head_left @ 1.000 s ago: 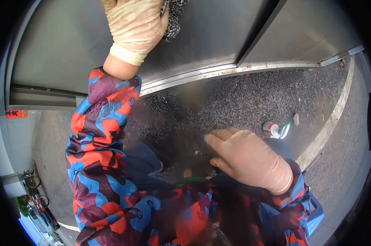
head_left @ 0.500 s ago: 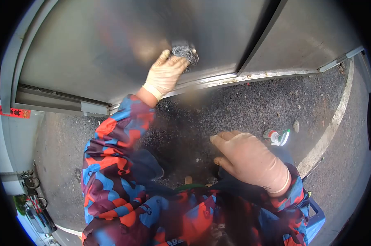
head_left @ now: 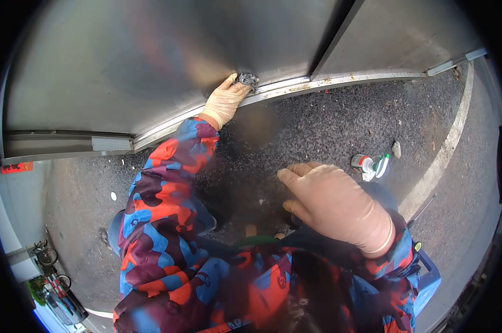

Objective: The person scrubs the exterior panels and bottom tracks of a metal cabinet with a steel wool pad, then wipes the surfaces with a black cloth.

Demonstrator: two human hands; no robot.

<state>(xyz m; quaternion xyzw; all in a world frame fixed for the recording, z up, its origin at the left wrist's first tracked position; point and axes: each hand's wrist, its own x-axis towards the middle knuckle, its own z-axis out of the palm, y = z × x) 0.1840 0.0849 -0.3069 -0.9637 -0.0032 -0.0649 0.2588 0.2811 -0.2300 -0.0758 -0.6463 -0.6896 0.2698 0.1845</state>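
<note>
The left hand (head_left: 224, 105), in a thin, translucent glove, gripped a dark, silvery scouring pad (head_left: 247, 81) at the fingertips. One digit stood apart on the panel side. The pad lay against the lower edge of the metal panel (head_left: 107, 72), just beside the bottom rail (head_left: 295, 86).

The right hand (head_left: 334, 205), also gloved, was raised over the asphalt (head_left: 301, 130) on the person's side of the bottom rail, well apart from it. Its fingers were loosely bent, with the thumb separate, and no item was visible in it. The underside of the palm was hidden.

A spray bottle (head_left: 363, 162) with a green-and-white head lay on its side on the asphalt, on the person's side of the bottom rail. A pale stone (head_left: 396, 149) sat near the spray head, also apart from the rail.

Handling: the pad was judged light, springy and compressible, not fragile, with coarse strands liable to snag the glove. The suitable hold was across its broad back, fingers spread and pressure even. Any wetness, which could not be confirmed, would have made it slippery.
</note>
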